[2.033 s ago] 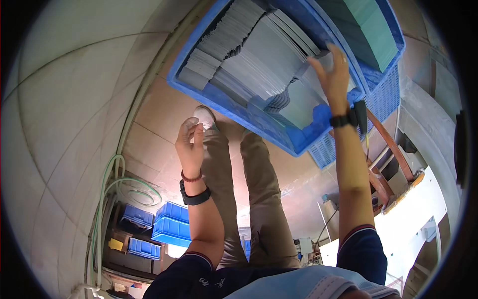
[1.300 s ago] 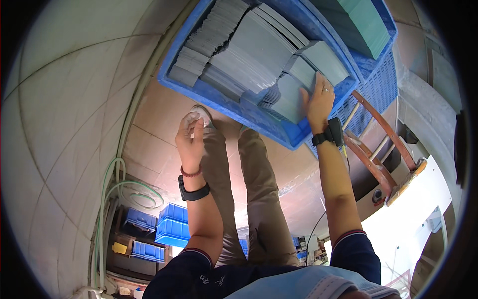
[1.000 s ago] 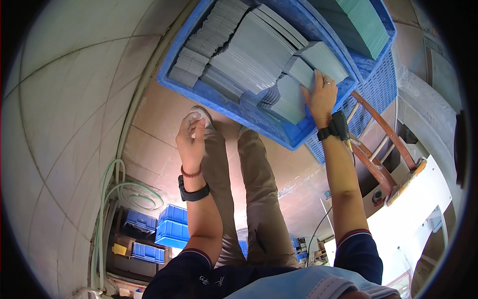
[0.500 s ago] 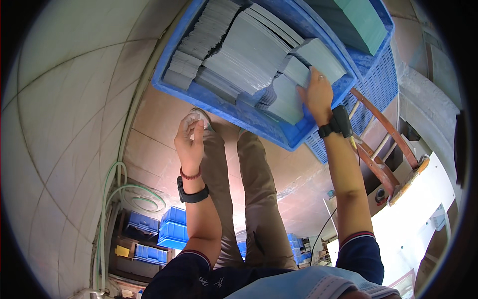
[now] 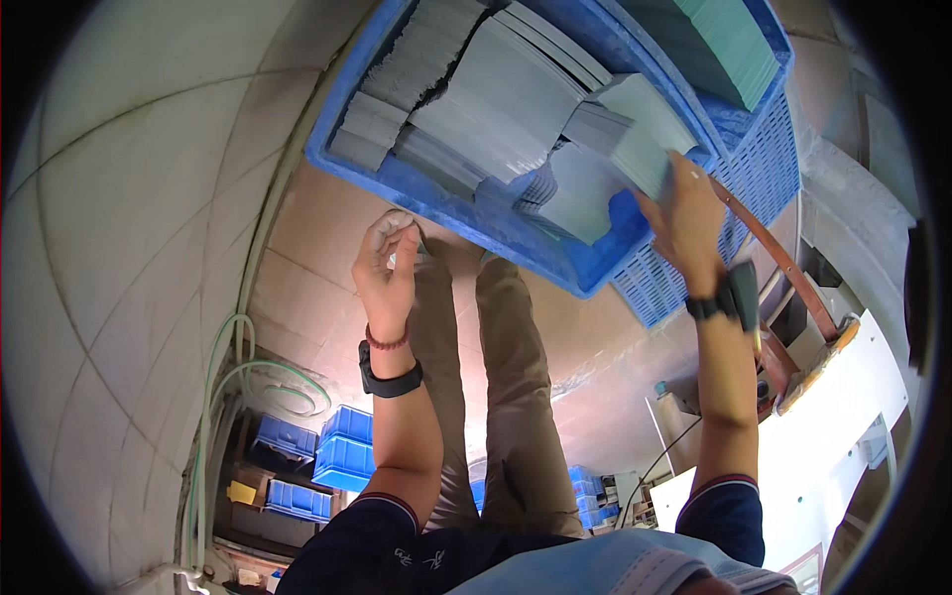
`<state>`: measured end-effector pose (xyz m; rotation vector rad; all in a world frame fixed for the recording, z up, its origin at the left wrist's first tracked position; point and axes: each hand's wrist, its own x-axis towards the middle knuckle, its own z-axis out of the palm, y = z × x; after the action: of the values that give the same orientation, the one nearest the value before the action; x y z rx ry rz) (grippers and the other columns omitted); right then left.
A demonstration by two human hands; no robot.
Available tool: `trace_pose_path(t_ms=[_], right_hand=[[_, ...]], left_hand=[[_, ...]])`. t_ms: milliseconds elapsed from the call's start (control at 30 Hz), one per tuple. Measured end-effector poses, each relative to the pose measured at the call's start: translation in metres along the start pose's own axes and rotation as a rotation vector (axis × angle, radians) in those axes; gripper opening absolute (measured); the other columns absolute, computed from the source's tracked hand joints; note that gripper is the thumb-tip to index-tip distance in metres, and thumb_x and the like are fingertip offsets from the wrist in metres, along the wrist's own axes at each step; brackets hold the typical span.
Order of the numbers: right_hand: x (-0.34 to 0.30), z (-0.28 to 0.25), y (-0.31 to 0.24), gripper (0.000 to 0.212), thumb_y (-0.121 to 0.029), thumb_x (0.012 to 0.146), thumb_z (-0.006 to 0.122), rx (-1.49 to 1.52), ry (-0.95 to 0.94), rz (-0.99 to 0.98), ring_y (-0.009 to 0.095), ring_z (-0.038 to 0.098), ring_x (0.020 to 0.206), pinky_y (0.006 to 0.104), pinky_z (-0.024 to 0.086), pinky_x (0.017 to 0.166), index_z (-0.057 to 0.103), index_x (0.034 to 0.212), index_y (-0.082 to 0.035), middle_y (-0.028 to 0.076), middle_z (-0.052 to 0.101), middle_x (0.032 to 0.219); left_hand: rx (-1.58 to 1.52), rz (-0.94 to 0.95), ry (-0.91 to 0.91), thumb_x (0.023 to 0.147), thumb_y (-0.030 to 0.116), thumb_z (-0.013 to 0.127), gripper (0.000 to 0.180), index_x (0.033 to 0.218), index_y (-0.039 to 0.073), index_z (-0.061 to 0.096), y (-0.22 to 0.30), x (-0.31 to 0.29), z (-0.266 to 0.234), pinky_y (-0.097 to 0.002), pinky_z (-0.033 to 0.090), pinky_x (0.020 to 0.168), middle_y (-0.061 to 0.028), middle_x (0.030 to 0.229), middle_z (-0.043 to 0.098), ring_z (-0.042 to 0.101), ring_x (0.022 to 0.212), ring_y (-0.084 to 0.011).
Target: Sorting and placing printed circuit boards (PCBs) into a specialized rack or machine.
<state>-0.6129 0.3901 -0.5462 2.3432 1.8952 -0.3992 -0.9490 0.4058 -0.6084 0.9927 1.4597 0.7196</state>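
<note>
My right hand (image 5: 686, 213) grips the right end of a stack of thin grey-green sheets (image 5: 635, 149), thumb and fingers on either side of it. The stack is tilted and slightly blurred, over the right part of a blue plastic crate (image 5: 436, 203). More stacks of the same sheets (image 5: 501, 94) fill the crate, some upright in rows. A shorter stack (image 5: 580, 188) leans just below the one I hold. My left hand (image 5: 385, 260) hangs in front of the crate's near edge, whitish on the fingers. Its fingers are loosely curled, apart from the thumb, with nothing seen in them.
A second blue crate (image 5: 759, 149) with green sheets (image 5: 724, 50) adjoins at the right. Beside it are a brown-framed rack (image 5: 783, 258) and a white panel (image 5: 813, 416). A tiled wall (image 5: 149, 228) rises at left, with a green hose (image 5: 233, 372) and small blue bins (image 5: 344, 461) below.
My right hand has moved right and slightly toward me, drawing the stack of sheets up from among the others. My left hand has hardly moved.
</note>
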Motion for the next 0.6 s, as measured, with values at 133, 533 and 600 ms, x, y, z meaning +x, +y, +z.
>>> trace_pose_path(t_ms=[133,533,600], right_hand=[[-0.038,-0.067,-0.015,0.056,-0.02,0.064,0.074,0.094,0.054,0.057,0.034,0.056,0.089,0.0384,0.047,0.075,0.049,0.111,-0.002,0.018,0.057,0.098],[-0.074,-0.058,-0.147,0.068,-0.031,0.06,0.08,0.738,-0.171,0.112,0.029,0.059,0.079,0.0355,0.047,0.068,0.047,0.109,0.003,0.017,0.057,0.091],[-0.063,-0.06,-0.158,0.067,-0.032,0.06,0.08,0.755,-0.238,-0.044,0.029,0.059,0.079,0.0366,0.047,0.068,0.048,0.108,0.003,0.018,0.056,0.092]], left_hand=[[-0.124,0.013,-0.089,0.082,0.012,0.063,0.032,0.107,-0.003,0.053,0.002,-0.002,0.008,-0.0292,0.044,0.083,-0.0127,0.104,0.057,0.056,0.096,-0.0188],[-1.038,-0.176,-0.5,0.072,0.062,0.057,0.083,0.119,-0.005,0.04,0.004,-0.019,0.029,-0.0355,0.043,0.085,-0.0188,0.109,0.055,0.053,0.1,-0.026],[-0.912,-0.284,-0.314,0.08,0.05,0.055,0.056,0.103,-0.001,0.047,-0.013,-0.023,0.017,-0.0309,0.045,0.07,-0.0138,0.087,0.057,0.054,0.077,-0.0211]])
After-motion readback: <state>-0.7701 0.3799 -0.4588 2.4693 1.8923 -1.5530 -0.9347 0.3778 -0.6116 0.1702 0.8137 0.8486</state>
